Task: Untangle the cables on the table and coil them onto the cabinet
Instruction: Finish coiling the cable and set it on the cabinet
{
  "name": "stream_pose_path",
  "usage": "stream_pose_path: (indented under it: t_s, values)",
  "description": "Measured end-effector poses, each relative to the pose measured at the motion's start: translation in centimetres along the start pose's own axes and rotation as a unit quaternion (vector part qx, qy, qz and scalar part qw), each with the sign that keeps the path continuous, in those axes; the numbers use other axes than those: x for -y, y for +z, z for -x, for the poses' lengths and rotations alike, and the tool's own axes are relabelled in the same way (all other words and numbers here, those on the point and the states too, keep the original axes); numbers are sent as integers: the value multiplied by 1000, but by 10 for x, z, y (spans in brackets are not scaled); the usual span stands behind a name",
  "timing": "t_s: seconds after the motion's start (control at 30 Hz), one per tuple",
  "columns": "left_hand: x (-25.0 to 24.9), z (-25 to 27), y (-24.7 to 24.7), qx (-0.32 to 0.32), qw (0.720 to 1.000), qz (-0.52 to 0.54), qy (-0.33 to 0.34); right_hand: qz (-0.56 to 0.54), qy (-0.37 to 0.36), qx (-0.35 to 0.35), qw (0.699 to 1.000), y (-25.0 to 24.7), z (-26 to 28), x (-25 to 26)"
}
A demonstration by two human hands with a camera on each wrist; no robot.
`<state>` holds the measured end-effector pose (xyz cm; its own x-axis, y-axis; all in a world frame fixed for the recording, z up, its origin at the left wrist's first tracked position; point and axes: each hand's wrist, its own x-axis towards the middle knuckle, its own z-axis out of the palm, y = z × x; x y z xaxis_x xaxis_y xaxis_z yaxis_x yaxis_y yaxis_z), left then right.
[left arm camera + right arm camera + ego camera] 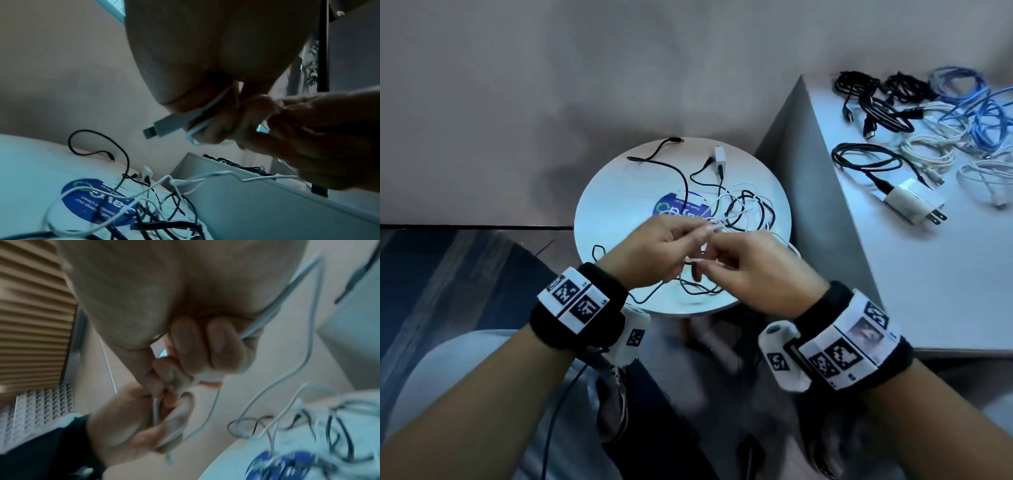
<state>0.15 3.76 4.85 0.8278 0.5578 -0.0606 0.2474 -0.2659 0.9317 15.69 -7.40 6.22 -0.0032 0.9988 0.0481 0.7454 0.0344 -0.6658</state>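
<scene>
Head view: left hand (pixel 654 251) and right hand (pixel 760 270) both pinch white USB cable (pixel 164 128) in curled fingers, above tangled cables (pixel 743 209) on round bench (pixel 599 219). Coiled cables (pixel 866 161) lie on cabinet (pixel 928 291), right.

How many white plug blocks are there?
2. One small white block sits at the far edge of the round table. A bigger one with prongs lies on the cabinet. The cable piles might hide more.
</scene>
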Motion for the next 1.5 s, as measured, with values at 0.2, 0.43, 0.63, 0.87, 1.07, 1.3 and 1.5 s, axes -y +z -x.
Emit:
stream_pose_path:
  t_s: [0.2, 0.43, 0.63, 0.87, 1.07, 1.3, 1.5]
  values:
    - [-11, 1, 6, 88, 971, 220, -40, 38, -63, -197, 978, -19, -3, -5]
    - [-6, 5, 14, 136, 875, 460, -62, -129, -7, -138, 982, -6, -5, -7]
    - [-7, -1, 6, 148, 833, 533, -33, -195, 9, -141, 970, -6, -10, -15]
    - [-18, 0, -19, -24, 794, 606, 44, -112, 43, -42, 992, 14, -5, -17]
    - [-21, -3, -18, -103, 795, 594, 69, 6, -33, -18, 999, 33, -9, -1]
    - [-20, 4, -1, -191, 965, 111, 143, -109, -34, 57, 992, 30, -3, 9]
    - [-3, 2, -14, -175, 958, -215, 71, -92, -12, 29, 995, 20, -5, 6]
